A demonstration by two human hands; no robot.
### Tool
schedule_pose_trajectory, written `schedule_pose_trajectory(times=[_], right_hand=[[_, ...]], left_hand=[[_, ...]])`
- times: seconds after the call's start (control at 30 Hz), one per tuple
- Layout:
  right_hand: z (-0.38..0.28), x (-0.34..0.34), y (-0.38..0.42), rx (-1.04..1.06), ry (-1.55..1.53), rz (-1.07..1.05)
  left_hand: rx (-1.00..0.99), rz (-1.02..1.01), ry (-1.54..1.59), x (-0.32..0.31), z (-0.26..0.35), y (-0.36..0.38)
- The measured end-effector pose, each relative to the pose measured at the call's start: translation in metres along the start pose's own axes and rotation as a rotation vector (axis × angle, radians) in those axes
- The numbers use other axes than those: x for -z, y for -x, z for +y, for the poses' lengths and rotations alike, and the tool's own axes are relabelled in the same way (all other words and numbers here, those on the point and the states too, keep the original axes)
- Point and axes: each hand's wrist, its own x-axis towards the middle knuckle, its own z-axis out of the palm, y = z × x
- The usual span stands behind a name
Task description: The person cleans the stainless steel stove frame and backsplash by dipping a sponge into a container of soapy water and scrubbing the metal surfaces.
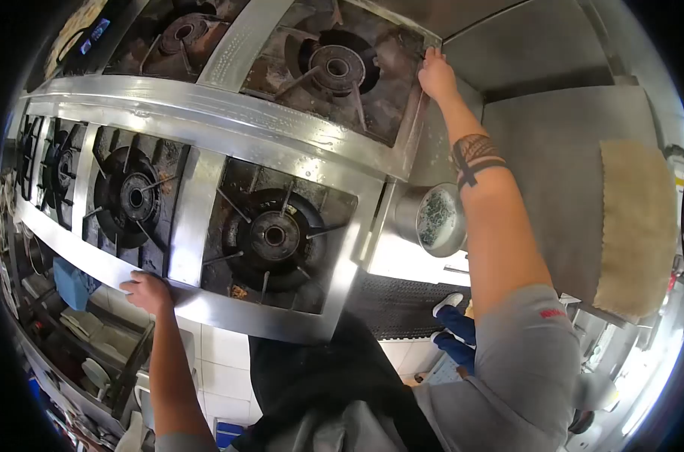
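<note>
My left hand [146, 292] rests on the front steel edge of the stove [236, 309], its fingers curled over the rim. Farther up, my right hand [435, 73] is at the right steel edge of the raised rear burner section [413, 143], fingers bent against the corner. Between my arms lies a front burner [274, 236] with a black grate. The rear burner [337, 68] near my right hand sits in a stained, brownish tray. Beside my right forearm is a metal pot [410, 215] holding foamy liquid and something dark green.
More burners [136, 197] run off to the left. A brown cloth [636, 226] hangs over a steel surface [545, 166] at the right. Below, a person's legs in blue trousers [455, 350] show near a black mat [398, 305]. Shelves with dishes [101, 331] are at lower left.
</note>
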Motion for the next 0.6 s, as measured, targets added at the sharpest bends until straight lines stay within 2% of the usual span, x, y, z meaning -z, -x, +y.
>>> schedule_pose_trajectory(times=[0.07, 0.13, 0.17, 0.2, 0.23, 0.27, 0.33, 0.4, 0.43, 0.47, 0.5, 0.6], right_hand=[[0.000, -0.010, 0.003, 0.022, -0.006, 0.095], [-0.001, -0.015, 0.059, 0.091, 0.021, 0.106], [-0.013, -0.011, 0.105, 0.140, 0.028, 0.066], [-0.041, 0.009, 0.148, 0.070, 0.015, -0.087], [-0.062, 0.030, 0.170, -0.001, 0.001, -0.237], [-0.059, 0.027, 0.168, 0.000, 0.006, -0.237], [-0.052, 0.009, 0.156, 0.014, 0.013, -0.139], [-0.033, 0.015, 0.079, -0.031, 0.083, -0.141], [-0.010, -0.003, 0.035, 0.006, 0.128, 0.019], [-0.005, 0.007, -0.009, -0.084, 0.089, -0.076], [0.006, 0.009, -0.037, -0.037, 0.062, -0.031], [0.013, 0.004, -0.054, -0.024, 0.118, 0.007]], left_hand=[[-0.002, 0.051, -0.017, -0.008, -0.007, -0.005], [-0.006, 0.078, -0.029, -0.014, -0.003, -0.004], [0.004, 0.064, -0.042, -0.010, -0.004, -0.002], [0.012, 0.055, -0.053, -0.006, -0.002, -0.001], [0.015, 0.048, -0.049, -0.003, 0.003, 0.000], [0.017, 0.041, -0.043, 0.001, 0.006, 0.000], [0.029, 0.038, -0.050, -0.003, -0.001, 0.000], [-0.063, 0.152, -0.061, -0.016, -0.012, -0.007], [-0.060, 0.156, -0.080, -0.017, -0.016, -0.010], [-0.084, 0.107, -0.042, -0.016, -0.017, -0.012], [-0.109, 0.056, -0.005, -0.013, -0.016, -0.013], [-0.126, 0.122, 0.016, -0.002, -0.001, -0.001]])
